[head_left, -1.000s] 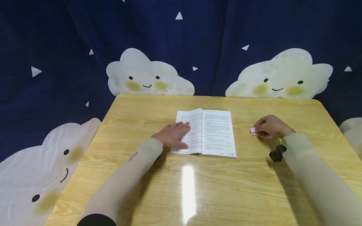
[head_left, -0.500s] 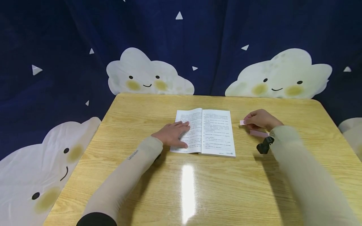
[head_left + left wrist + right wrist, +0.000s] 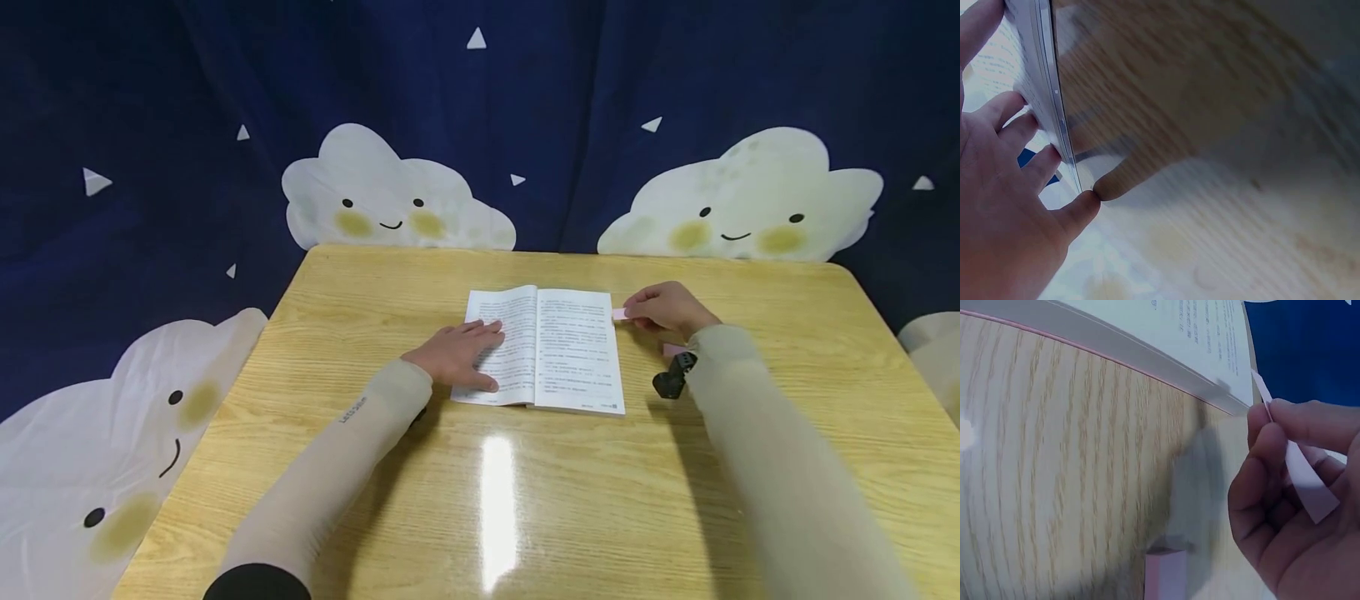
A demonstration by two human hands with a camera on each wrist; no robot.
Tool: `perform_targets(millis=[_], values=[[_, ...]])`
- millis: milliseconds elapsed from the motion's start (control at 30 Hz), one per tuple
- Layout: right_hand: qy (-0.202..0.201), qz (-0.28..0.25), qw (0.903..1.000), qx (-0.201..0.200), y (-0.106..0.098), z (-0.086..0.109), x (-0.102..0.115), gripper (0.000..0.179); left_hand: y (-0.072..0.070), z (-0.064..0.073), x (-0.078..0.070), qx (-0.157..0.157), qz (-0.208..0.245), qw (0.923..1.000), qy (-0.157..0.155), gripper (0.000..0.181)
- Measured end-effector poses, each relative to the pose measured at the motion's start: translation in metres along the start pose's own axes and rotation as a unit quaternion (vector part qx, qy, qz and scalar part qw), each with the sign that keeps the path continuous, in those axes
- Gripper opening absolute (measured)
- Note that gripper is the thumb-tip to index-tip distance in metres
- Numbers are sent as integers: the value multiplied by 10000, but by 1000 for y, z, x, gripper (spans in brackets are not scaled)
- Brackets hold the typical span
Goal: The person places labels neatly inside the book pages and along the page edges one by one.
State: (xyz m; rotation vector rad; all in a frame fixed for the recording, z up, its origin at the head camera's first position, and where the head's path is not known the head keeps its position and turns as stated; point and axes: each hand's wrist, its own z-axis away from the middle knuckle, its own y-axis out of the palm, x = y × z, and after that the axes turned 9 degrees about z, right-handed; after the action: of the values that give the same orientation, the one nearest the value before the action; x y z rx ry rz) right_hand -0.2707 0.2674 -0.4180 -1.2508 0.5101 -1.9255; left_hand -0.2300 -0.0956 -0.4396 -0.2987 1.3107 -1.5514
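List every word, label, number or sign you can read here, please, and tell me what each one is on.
"LetsSlim", or close to it: on the left sleeve; small and slanted, so the spelling is uncertain.
Lines of print: on both pages of the open book; too small and blurred to read.
Small marks: at the right page's bottom corner; too small to read.
No writing shows on the pink strip in the right hand.

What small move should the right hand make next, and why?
Probably ease the pink strip left onto the right page of the open book: the right hand pinches it, one end close to that page's outer edge, while the left hand rests on the left page.
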Motion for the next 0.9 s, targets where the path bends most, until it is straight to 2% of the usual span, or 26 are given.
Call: perform_targets(millis=[200,367,500,767,900], values=[[114,-160,9997,-166,5,-7,-2,34,3,0,1,22,129,9999,7,88],[30,-245,9993,-268,7,-12,0,34,1,1,1,-23,101,9999,24,88],[35,-382,9990,-233,9,-17,1,37,0,0,0,-34,19,10000,12,89],[344,-453,9982,-183,11,-25,-2,36,0,-1,0,-27,-65,10000,-2,90],[323,-461,9983,-140,13,-30,-4,36,1,-1,2,-32,-92,10000,-5,90]])
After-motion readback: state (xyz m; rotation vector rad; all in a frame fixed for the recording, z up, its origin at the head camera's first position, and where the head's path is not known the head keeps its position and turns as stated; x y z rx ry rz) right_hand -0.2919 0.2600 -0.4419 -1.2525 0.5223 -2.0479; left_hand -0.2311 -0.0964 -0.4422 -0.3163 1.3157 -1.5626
